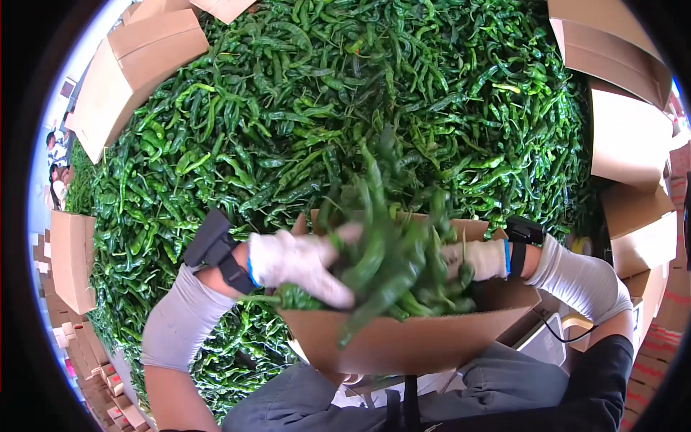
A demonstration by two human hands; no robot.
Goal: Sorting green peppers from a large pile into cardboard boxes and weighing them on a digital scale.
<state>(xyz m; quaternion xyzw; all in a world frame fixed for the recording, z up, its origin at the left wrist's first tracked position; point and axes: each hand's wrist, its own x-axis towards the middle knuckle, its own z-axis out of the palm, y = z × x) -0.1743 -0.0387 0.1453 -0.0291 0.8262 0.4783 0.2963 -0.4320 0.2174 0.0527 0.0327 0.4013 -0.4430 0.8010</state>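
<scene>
A huge heap of long green chili peppers (302,108) spreads before me. An open cardboard box (410,343) stands between my knees, with peppers inside. My left hand (302,264), in a white knit glove, is over the box's left part, thumb and fingers spread around a bunch of green peppers (378,254). That bunch is blurred by motion and rises above the rim. My right hand (467,259), gloved too, is at the box's right side against the same peppers; its fingers are mostly hidden behind them.
More open cardboard boxes (629,135) line the heap's right edge, and others (129,70) lie at the upper left. A white device (542,340) with a cable is beside my right knee. Two people (58,167) are far off at the left. Stacked cartons (669,308) stand at the right.
</scene>
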